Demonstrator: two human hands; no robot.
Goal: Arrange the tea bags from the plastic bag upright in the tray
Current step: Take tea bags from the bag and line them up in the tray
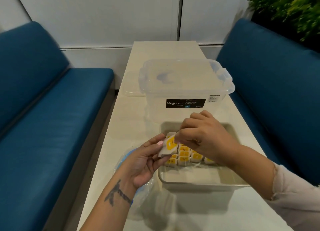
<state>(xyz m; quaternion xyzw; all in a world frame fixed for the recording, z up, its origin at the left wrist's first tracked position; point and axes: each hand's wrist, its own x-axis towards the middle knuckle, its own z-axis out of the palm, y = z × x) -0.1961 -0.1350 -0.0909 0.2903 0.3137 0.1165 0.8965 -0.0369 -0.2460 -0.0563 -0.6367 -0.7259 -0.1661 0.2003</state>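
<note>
Both hands pinch one tea bag (168,146) just above the tray's (195,182) left edge: left hand (145,161) underneath, right hand (199,135) on top; upright tea bags (188,157) fill the tray's middle.

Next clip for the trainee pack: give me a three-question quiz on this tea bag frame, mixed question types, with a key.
1. True or false: the left hand and the right hand both hold the same tea bag.
2. Multiple choice: the tea bags already in the tray stand
A. against its near wall
B. around its middle, leaning toward the left side
C. stacked flat in its right corner
3. Fill in: the lidded clear box behind the tray carries a label reading ____.

Key: 1 true. 2 B. 3 Megabox.
</note>
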